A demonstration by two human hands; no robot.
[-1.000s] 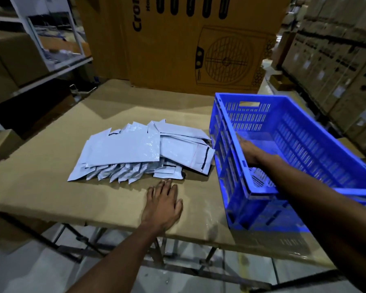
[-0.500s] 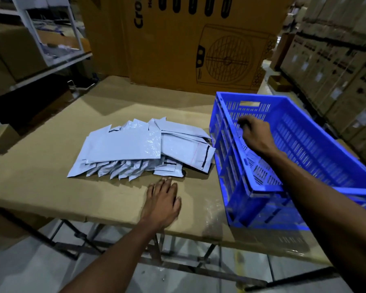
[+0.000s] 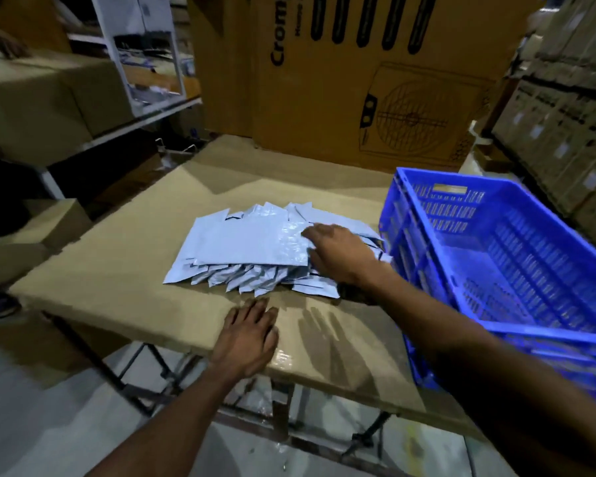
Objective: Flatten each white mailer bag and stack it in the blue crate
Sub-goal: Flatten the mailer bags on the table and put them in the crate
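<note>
From your head camera, your left hand (image 3: pixel 246 339) lies flat, fingers straight, on the cardboard-topped bench (image 3: pixel 111 270). At its 12 o'clock lies the pile of white mailer bags (image 3: pixel 241 249); your right hand (image 3: pixel 341 256) rests on its right edge, fingers loosely extended. The blue crate (image 3: pixel 496 270) stands at 3 o'clock, large cartons (image 3: pixel 358 80) behind it.

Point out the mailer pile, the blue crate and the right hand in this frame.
mailer pile (image 3: pixel 248 241), head view, on the flat top bag.
blue crate (image 3: pixel 424 232), head view, on its left wall.
right hand (image 3: pixel 341 256), head view, on the back of the hand over the pile.
</note>
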